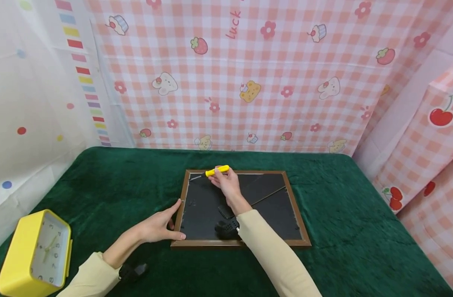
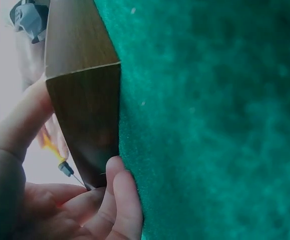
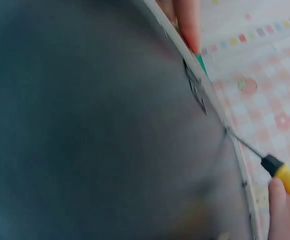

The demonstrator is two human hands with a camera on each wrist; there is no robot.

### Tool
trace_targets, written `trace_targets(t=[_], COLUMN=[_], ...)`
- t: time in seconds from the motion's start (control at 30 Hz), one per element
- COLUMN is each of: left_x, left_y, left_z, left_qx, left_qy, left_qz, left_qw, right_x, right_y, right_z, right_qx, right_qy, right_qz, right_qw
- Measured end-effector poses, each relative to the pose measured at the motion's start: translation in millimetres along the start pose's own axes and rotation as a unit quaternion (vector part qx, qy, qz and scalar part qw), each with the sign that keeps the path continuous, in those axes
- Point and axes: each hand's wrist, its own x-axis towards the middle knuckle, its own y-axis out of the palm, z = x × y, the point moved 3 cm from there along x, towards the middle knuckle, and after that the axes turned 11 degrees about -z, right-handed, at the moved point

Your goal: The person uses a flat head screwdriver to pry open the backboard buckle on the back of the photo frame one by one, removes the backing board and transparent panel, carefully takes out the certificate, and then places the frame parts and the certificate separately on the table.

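Observation:
A brown-edged picture frame [image 1: 303, 229] lies with its black backing board [image 1: 271, 222] facing up. My right hand [image 1: 228, 183] pinches a screwdriver with a yellow handle [image 1: 221, 169] and black collar. Its thin metal shaft points left, and the tip meets the inner edge of the frame near the far left corner. In the right wrist view the screwdriver [image 3: 289, 180] touches the light inner rim beside small dark metal tabs. My left hand [image 1: 157, 226] rests at the near left corner, thumb on the frame and fingers spread along the left side [image 2: 87, 125].
A yellow alarm clock [image 1: 22, 251] stands at the left front of the green cloth-covered table [image 1: 345, 214]. A thin tan line [image 1: 269, 195] crosses the backing board at a slant. Behind the table hangs a pink checked curtain [image 1: 233, 115].

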Motion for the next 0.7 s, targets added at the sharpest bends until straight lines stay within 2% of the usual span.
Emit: trace_targets(t=[0.1,0.2,0.4,0.5,0.6,0.7], left_x=[-0.4,-0.5,-0.4,-0.7,-1.0,-1.0], left_y=[-0.6,-1.2,-2.1,-2.3,-1.8,-1.4], left_z=[0.2,-0.3,-1.7,-1.8,-2.0,-2.6], left_qx=[0.001,0.001,0.006,0.007,0.005,0.007], left_qy=[-0.001,0.0,0.003,0.006,0.007,0.007], left_qz=[0.0,0.001,0.004,0.004,0.005,0.004], left_qw=[1.0,1.0,1.0,1.0,0.9999,0.9999], right_x=[-3.7,-8.4,-13.7,-16.6,-20.3,-23.2], right_y=[5.0,10.9,22.2,28.9,36.8,44.5], right_z=[2.0,6.0,18.3,26.6,34.5,39.9], right_qx=[-0.019,-0.054,-0.137,-0.204,-0.278,-0.319], right_qy=[-0.049,-0.102,-0.184,-0.218,-0.255,-0.284], right_qz=[-0.016,-0.036,-0.066,-0.075,-0.08,-0.077], right_qw=[0.9985,0.9927,0.9711,0.9512,0.9227,0.9011])
